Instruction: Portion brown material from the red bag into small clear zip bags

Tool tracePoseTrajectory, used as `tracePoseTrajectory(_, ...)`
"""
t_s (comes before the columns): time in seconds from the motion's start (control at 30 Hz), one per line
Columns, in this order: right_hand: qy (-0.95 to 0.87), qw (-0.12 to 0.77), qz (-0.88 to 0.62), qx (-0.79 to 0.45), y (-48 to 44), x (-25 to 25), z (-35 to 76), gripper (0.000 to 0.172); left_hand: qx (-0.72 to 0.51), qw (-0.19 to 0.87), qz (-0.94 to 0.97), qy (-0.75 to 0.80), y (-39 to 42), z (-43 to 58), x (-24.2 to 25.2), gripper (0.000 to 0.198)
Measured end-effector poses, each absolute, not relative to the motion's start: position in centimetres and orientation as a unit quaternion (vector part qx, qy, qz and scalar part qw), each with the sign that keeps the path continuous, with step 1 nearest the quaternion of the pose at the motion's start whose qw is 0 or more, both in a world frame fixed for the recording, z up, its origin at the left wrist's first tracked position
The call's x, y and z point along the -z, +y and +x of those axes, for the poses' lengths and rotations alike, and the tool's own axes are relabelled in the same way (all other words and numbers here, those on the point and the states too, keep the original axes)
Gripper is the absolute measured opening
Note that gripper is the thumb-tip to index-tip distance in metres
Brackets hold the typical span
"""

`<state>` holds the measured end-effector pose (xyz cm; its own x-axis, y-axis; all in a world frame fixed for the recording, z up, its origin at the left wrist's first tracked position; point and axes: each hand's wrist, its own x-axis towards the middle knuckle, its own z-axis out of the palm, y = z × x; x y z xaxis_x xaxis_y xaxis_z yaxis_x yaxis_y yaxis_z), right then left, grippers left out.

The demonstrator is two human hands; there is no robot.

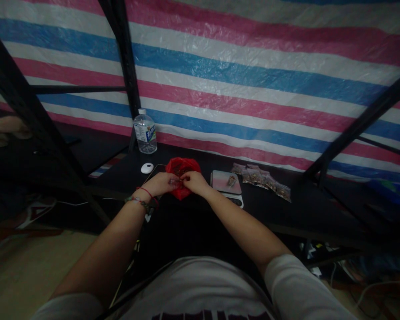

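Observation:
My left hand (165, 183) is closed in a pinch on what looks like a small clear plastic bag (176, 180), held over the mouth of a red plastic bag (184, 163). Right beside it, my right hand (195, 182) has its fingers pressed together at the same spot; what they pinch is too small to make out. Dark brownish bits show inside the red bag. To the right stands a white kitchen scale (220, 183) with a small filled clear packet (231, 181) on its plate.
Several clear packets of brown bits (262, 178) lie right of the scale. A plastic bottle (146, 133) and a white computer mouse (147, 168) stand to the left on the black table (120, 175). Black metal posts (125, 58) flank it. Another person's hand (10, 126) shows at far left.

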<state>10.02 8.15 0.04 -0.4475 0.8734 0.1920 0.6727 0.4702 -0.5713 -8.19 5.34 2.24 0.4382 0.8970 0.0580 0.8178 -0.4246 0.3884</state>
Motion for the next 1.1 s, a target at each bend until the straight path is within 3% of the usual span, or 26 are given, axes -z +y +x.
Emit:
tracePoseTrajectory(0.37, -0.792, 0.300, -0.435, -0.305, 8.4, 0.6, 10.3, 0.033, -0.164, 0.137, 0.830, 0.515, 5.7, -8.0, -1.8, 0.030)
tracePoseTrajectory(0.73, -0.825, 0.225, -0.458, -0.243, 8.2, -0.1, 10.3, 0.020, -0.143, 0.183, 0.829, 0.509, 5.1, -8.2, -2.0, 0.028)
tracePoseTrajectory(0.9, -0.834, 0.215, -0.481, -0.166, 8.4, -1.2, 11.0, 0.031, -0.150, 0.190, 0.827, 0.508, 5.3, -8.4, -1.8, 0.029)
tracePoseTrajectory(1.0, -0.869, 0.211, -0.431, -0.121, 7.8, -1.7, 10.7, 0.031, -0.145, 0.186, 0.826, 0.512, 5.5, -8.4, -1.7, 0.029)
tracePoseTrajectory(1.1, -0.906, 0.147, -0.370, -0.147, 7.0, -2.0, 10.1, 0.023, -0.126, 0.174, 0.827, 0.520, 5.4, -8.2, -1.7, 0.026)
